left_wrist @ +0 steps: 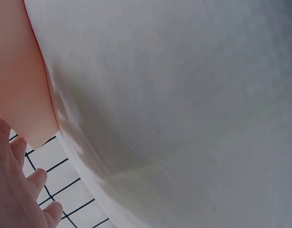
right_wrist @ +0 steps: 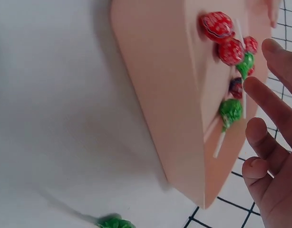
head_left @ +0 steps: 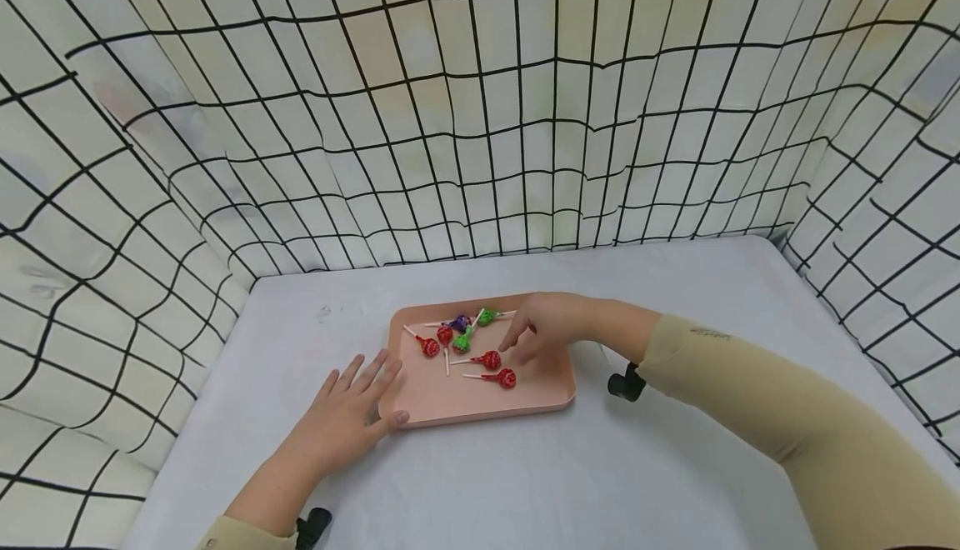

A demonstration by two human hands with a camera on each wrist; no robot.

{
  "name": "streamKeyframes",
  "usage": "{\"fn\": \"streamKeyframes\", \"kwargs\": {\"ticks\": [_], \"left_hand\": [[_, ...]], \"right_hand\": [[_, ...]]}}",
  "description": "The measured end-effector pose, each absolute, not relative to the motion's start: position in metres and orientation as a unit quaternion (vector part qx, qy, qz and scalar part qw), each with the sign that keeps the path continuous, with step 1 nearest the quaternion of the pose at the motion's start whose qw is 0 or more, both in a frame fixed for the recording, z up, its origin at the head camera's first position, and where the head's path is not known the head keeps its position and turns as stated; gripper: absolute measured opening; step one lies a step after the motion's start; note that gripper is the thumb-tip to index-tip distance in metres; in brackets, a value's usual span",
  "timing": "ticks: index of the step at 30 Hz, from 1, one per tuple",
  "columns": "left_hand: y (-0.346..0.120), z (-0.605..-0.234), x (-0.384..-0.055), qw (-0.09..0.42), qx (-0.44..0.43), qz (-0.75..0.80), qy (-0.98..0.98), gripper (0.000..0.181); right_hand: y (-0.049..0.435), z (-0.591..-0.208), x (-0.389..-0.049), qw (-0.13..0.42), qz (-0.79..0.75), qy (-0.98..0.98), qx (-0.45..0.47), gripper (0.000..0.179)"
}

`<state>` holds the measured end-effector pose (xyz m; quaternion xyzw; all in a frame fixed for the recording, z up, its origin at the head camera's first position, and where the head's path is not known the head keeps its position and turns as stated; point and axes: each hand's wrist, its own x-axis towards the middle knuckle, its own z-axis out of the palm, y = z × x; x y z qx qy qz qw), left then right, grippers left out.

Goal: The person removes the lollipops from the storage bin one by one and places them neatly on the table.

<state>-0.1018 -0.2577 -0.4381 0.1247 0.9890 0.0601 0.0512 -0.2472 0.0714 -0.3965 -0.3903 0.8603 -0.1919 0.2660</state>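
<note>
A pink tray (head_left: 480,413) holds several wrapped lollipops: red ones such as the front one (head_left: 506,378), two green ones, one of them the nearer (head_left: 462,342), and a purple one (head_left: 460,322). My left hand (head_left: 341,421) rests on the tray's left edge with its fingers spread and straight. Over the tray's right side hovers my right hand (head_left: 551,322), fingers loosely bent and apart, nearest the red lollipop (head_left: 491,360). In the right wrist view no lollipop is between the fingers of the right hand (right_wrist: 274,137).
Another green lollipop (right_wrist: 115,222) lies outside the tray on the white-covered table (head_left: 637,467), partly cut off by the right wrist view. White panels with a black grid (head_left: 517,117) stand behind and on both sides of the table.
</note>
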Motion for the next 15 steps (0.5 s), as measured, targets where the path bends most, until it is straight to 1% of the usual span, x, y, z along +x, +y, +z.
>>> {"fn": "streamKeyframes", "kwargs": {"ticks": [4,15], "left_hand": [[-0.258,-0.438,-0.102,0.055,0.123,0.058,0.989,0.080],[-0.257,-0.435,-0.101,0.057,0.124,0.067,0.988,0.079]], "right_hand": [[0.066,-0.401,-0.243,0.267,-0.164,0.858,-0.408,0.021],[0.051,-0.410,-0.240,0.254,-0.092,0.856,-0.441,0.022]]}}
